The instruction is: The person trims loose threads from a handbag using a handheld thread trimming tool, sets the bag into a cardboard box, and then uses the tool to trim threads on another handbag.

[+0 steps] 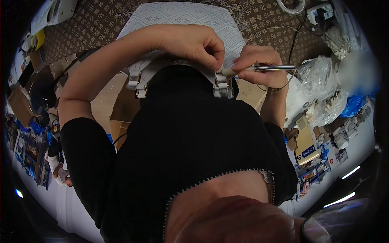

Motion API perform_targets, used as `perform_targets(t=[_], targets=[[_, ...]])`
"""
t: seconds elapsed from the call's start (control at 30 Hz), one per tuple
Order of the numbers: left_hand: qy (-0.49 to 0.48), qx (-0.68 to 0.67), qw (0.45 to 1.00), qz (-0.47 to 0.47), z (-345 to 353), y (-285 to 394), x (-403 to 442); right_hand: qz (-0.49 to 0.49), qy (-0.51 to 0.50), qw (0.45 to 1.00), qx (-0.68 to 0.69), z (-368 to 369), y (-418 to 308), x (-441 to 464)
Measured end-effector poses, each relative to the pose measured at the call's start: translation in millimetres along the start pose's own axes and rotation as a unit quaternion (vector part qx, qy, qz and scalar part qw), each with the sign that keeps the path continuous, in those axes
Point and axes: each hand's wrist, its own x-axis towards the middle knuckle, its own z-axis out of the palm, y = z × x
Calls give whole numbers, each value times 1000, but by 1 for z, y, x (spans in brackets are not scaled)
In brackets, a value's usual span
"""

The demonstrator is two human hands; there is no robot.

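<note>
A white leather-like piece, perhaps a bag [156,69], lies across my lap against the black shirt, with short straps and metal buckles at both ends. My left hand [198,45] arches over it, thumb and fingertips pinched close to the right buckle strap [221,83]; whatever they hold is hidden. My right hand [259,65] grips a slim silver pen-like tool [273,68]. Its pale front end points left at that same strap. From the tool's rear end a thin cord [279,88] loops down below the hand.
Ahead stands a surface with a pale patterned cover [182,16]. Loose threads lie on the brown patterned floor cloth [99,24]. To the right are a power socket [320,14], clear plastic bags [318,77] and a blue bag [353,106]. Another person [56,162] is at far left.
</note>
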Motion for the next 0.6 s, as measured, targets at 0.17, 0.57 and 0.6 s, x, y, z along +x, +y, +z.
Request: perform_targets(t=[0.17, 0.57, 0.6], targets=[[-1, -2, 1000, -12, 0, -1, 0, -1, -1, 1000, -12, 0, 0, 0], [-6, -11, 1000, -6, 0, -2, 2, -8, -3, 1000, -19, -1, 1, -1], [-9, -9, 1000, -4, 0, -3, 2, -10, -2, 1000, -20, -1, 1, -1]])
